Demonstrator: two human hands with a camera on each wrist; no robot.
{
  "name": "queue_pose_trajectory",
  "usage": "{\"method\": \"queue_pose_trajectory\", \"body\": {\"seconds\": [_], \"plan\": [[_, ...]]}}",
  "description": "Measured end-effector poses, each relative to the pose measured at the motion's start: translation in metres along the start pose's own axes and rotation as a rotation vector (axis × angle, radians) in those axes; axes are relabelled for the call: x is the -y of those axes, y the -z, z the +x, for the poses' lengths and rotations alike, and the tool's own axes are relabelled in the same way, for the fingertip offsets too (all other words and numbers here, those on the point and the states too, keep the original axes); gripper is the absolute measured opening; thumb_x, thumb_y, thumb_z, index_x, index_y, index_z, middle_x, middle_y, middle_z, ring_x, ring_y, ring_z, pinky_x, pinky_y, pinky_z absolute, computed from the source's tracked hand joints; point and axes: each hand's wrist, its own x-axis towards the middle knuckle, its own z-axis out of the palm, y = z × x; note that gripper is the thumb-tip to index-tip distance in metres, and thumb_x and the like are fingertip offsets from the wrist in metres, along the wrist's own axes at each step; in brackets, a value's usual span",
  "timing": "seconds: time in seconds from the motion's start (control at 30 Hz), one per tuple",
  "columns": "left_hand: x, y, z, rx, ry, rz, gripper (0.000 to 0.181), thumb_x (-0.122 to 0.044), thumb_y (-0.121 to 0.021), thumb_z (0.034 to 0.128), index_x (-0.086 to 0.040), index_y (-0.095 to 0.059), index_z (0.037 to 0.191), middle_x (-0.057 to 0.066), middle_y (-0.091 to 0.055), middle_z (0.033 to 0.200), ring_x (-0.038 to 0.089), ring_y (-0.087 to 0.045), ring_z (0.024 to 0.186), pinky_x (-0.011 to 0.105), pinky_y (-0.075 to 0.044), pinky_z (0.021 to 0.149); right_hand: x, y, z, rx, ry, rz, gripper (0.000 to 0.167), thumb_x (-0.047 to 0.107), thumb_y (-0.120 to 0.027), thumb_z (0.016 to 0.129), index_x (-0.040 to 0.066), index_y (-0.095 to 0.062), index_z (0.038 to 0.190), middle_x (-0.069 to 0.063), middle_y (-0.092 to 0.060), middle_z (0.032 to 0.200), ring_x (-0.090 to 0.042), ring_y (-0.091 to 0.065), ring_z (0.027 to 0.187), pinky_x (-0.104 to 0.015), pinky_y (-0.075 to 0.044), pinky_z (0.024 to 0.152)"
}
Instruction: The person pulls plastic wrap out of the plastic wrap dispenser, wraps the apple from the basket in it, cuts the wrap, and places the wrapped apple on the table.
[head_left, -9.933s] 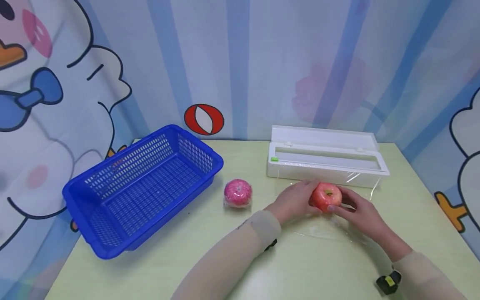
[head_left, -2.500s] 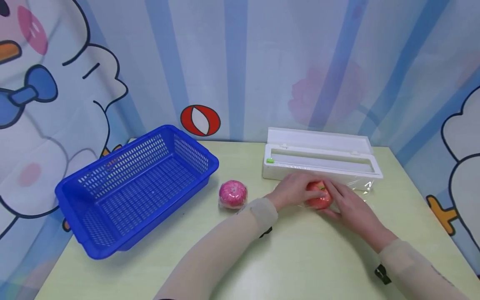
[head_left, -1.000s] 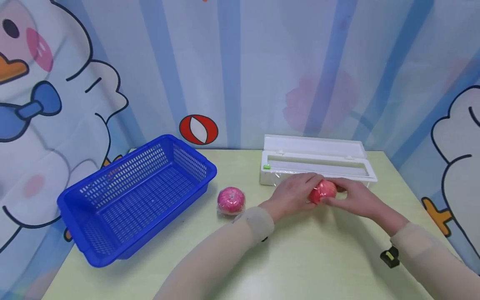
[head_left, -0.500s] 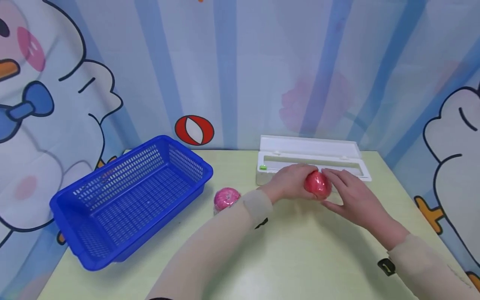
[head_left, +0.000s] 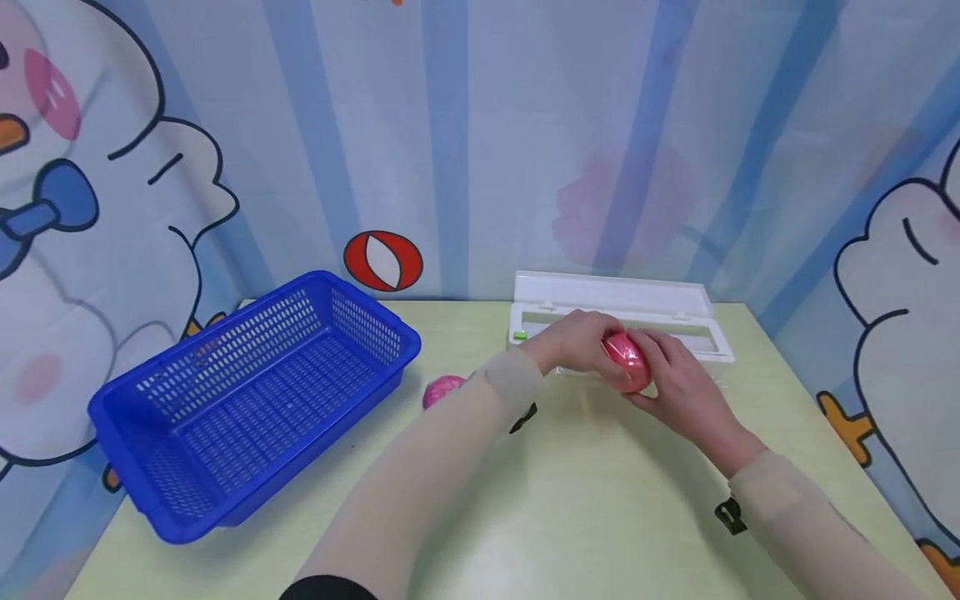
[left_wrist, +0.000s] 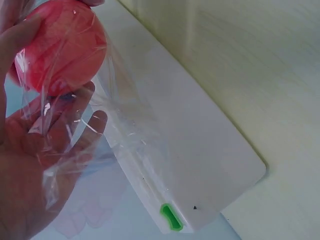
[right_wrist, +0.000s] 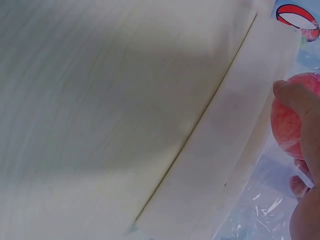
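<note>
A red apple (head_left: 628, 361) with clear cling film (left_wrist: 52, 165) about it is held up between both hands, in front of the white cling film box (head_left: 622, 321). My left hand (head_left: 581, 340) grips its left side; in the left wrist view the thumb lies on the apple and film trails over the fingers. My right hand (head_left: 678, 383) holds the other side, thumb (right_wrist: 290, 92) against the apple in the right wrist view. A pink round item (head_left: 441, 389), seen wrapped in film earlier, sits on the table, partly hidden by the left sleeve.
A blue perforated basket (head_left: 255, 408) stands at the left of the pale table (head_left: 570, 517), with nothing in it. The box's lid (head_left: 611, 292) stands raised at the back, and a green slider (head_left: 521, 335) sits at its left end. A printed curtain hangs behind.
The apple, stem up on spread film 9.9 s ago, is now lifted and turned with film drawn round it. Both hands have shifted up and left; the left sleeve now covers part of the pink item.
</note>
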Motion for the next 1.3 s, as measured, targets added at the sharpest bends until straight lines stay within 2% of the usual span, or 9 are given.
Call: {"method": "queue_pose_trajectory", "body": {"seconds": [0.1,0.23,0.37,0.43,0.53,0.73,0.9,1.03,1.3], "plan": [[0.0,0.002,0.002,0.009,0.023,0.007,0.057,-0.035,-0.083,0.0911,-0.009,-0.064,0.138,-0.001,-0.069,0.123,0.011,-0.063,0.106,0.017,-0.052,0.084,-0.003,-0.001,0.003,0.005,-0.015,0.033,0.107,0.003,-0.105,0.059,-0.005,-0.047,0.149,-0.026,-0.055,0.136,-0.044,-0.056,0.122,-0.06,-0.06,0.093],[-0.002,0.005,0.003,0.023,0.048,0.081,0.071,-0.044,-0.077,0.0939,-0.011,-0.055,0.153,0.0,-0.067,0.133,0.014,-0.06,0.116,0.024,-0.054,0.091,-0.008,0.001,0.007,0.005,-0.038,0.074,0.102,0.001,-0.103,0.059,-0.005,-0.05,0.146,-0.026,-0.056,0.135,-0.044,-0.056,0.121,-0.06,-0.06,0.092],[-0.005,0.009,0.002,0.025,0.08,0.209,0.092,-0.059,-0.074,0.0918,-0.016,-0.04,0.166,-0.001,-0.061,0.148,0.019,-0.053,0.135,0.039,-0.045,0.115,-0.011,0.004,0.01,0.027,-0.062,0.095,0.1,0.001,-0.103,0.06,-0.005,-0.05,0.146,-0.026,-0.057,0.135,-0.044,-0.056,0.121,-0.061,-0.059,0.091],[-0.006,0.009,-0.002,0.005,0.066,0.287,0.099,-0.065,-0.073,0.0906,-0.018,-0.034,0.169,-0.001,-0.057,0.155,0.02,-0.048,0.143,0.044,-0.038,0.122,-0.01,0.006,0.012,0.046,-0.08,0.115,0.1,0.002,-0.102,0.062,-0.004,-0.049,0.147,-0.025,-0.057,0.136,-0.044,-0.056,0.122,-0.061,-0.06,0.09],[-0.009,0.005,-0.009,-0.075,-0.04,0.442,0.101,-0.064,-0.073,0.0912,-0.017,-0.031,0.17,-0.001,-0.049,0.163,0.019,-0.042,0.151,0.043,-0.034,0.125,-0.011,0.011,0.015,0.069,-0.108,0.16,0.099,0.003,-0.102,0.064,-0.003,-0.049,0.148,-0.025,-0.058,0.136,-0.045,-0.057,0.122,-0.062,-0.06,0.09],[-0.007,-0.015,-0.027,-0.288,-0.28,0.901,0.094,-0.059,-0.071,0.0966,-0.012,-0.032,0.168,0.004,-0.036,0.172,0.02,-0.033,0.159,0.039,-0.025,0.131,-0.018,0.021,0.021,0.136,-0.154,0.201,0.096,0.006,-0.101,0.068,-0.007,-0.049,0.148,-0.028,-0.06,0.138,-0.048,-0.059,0.124,-0.065,-0.057,0.094],[0.007,-0.033,-0.029,-0.462,-0.371,1.158,0.08,-0.051,-0.066,0.1032,-0.012,-0.037,0.167,0.005,-0.037,0.172,0.022,-0.033,0.159,0.042,-0.021,0.132,-0.026,0.028,0.03,0.201,-0.199,0.283,0.092,0.006,-0.097,0.072,-0.008,-0.049,0.149,-0.03,-0.059,0.144,-0.05,-0.058,0.129,-0.067,-0.052,0.103],[0.019,-0.04,-0.026,-0.526,-0.382,1.217,0.068,-0.043,-0.063,0.1062,-0.017,-0.041,0.165,0.004,-0.042,0.169,0.021,-0.039,0.156,0.041,-0.025,0.13,-0.029,0.03,0.036,0.258,-0.245,0.352,0.09,0.009,-0.096,0.076,-0.007,-0.049,0.15,-0.028,-0.059,0.144,-0.048,-0.06,0.128,-0.066,-0.054,0.101],[0.025,-0.044,-0.015,-0.54,-0.369,1.201,0.059,-0.024,-0.059,0.1096,-0.017,-0.04,0.165,0.007,-0.045,0.167,0.02,-0.045,0.152,0.04,-0.031,0.128,-0.033,0.032,0.041,0.359,-0.316,0.426,0.09,0.018,-0.093,0.082,-0.003,-0.046,0.156,-0.026,-0.057,0.149,-0.047,-0.059,0.131,-0.065,-0.054,0.101]]}}
